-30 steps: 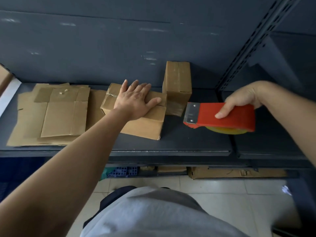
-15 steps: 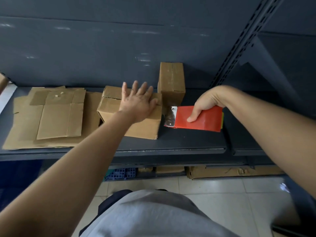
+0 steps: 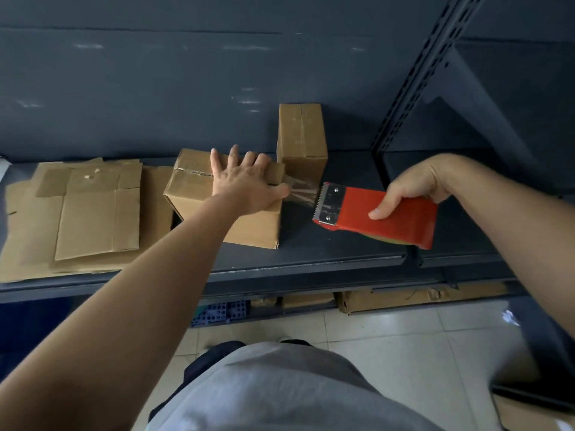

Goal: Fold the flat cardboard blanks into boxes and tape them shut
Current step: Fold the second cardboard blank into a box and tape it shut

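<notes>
A folded cardboard box lies on the dark shelf. My left hand presses flat on its top with fingers spread, the thumb at the right edge. My right hand grips a red tape dispenser to the right of the box, its toothed blade facing the box. A strip of clear tape stretches from the box's right edge to the blade. A second, closed box stands upright behind. Flat cardboard blanks lie stacked at the left.
A dark back wall rises behind the shelf, and a perforated metal upright stands at the right. Below the shelf lie more cardboard and a blue crate on a tiled floor.
My right hand brought the dispenser left against the box's right side, then pulled it back to the right, drawing out a strip of tape. My left hand stayed pressed on the box.
</notes>
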Action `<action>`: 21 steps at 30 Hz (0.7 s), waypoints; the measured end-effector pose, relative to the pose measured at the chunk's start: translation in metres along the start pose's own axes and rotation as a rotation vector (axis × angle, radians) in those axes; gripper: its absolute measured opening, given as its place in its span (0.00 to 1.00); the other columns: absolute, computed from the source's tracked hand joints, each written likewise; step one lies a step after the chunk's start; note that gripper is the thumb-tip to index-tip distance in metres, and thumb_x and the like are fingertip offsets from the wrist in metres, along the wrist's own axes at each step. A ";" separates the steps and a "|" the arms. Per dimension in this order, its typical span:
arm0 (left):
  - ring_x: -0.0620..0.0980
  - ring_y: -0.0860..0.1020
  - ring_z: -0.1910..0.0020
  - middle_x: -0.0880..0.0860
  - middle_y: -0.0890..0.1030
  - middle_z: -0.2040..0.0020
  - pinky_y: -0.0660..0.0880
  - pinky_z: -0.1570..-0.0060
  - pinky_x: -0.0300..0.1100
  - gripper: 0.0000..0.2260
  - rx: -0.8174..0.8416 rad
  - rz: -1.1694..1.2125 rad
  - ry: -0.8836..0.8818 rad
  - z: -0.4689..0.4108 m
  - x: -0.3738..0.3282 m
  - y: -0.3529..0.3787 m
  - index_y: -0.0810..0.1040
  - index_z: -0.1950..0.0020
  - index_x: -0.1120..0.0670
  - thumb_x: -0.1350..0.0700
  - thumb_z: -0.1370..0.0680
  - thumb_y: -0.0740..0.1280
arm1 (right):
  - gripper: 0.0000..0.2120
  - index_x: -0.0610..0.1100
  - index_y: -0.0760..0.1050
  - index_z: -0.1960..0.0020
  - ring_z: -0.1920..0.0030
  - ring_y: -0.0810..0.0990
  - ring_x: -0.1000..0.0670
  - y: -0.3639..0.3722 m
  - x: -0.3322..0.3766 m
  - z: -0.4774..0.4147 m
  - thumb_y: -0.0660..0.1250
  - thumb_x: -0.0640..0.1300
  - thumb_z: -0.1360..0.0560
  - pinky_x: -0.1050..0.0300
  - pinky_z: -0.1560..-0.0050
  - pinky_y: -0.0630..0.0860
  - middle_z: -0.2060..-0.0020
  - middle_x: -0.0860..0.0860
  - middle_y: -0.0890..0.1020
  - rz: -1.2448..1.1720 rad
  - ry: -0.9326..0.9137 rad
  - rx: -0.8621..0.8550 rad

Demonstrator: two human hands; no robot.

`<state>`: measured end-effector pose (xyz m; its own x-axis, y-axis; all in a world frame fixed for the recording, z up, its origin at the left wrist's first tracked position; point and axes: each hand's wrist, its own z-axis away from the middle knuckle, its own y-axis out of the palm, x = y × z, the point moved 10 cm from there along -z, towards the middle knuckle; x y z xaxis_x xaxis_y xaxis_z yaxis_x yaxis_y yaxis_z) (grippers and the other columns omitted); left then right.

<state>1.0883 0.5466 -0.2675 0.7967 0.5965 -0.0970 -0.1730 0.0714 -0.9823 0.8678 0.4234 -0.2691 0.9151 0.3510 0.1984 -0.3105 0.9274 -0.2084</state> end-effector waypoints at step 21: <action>0.54 0.48 0.23 0.48 0.62 0.26 0.39 0.28 0.61 0.24 -0.001 0.072 0.099 0.007 0.003 0.000 0.60 0.27 0.46 0.39 0.19 0.42 | 0.17 0.41 0.74 0.45 0.54 0.78 0.44 0.018 0.069 -0.052 0.66 0.52 0.26 0.57 0.61 0.73 0.54 0.46 0.77 0.372 0.014 -0.584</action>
<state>1.0868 0.5537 -0.2669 0.8356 0.5180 -0.1827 -0.2313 0.0301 -0.9724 0.9382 0.4578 -0.3092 0.7791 0.6269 0.0021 -0.4188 0.5229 -0.7424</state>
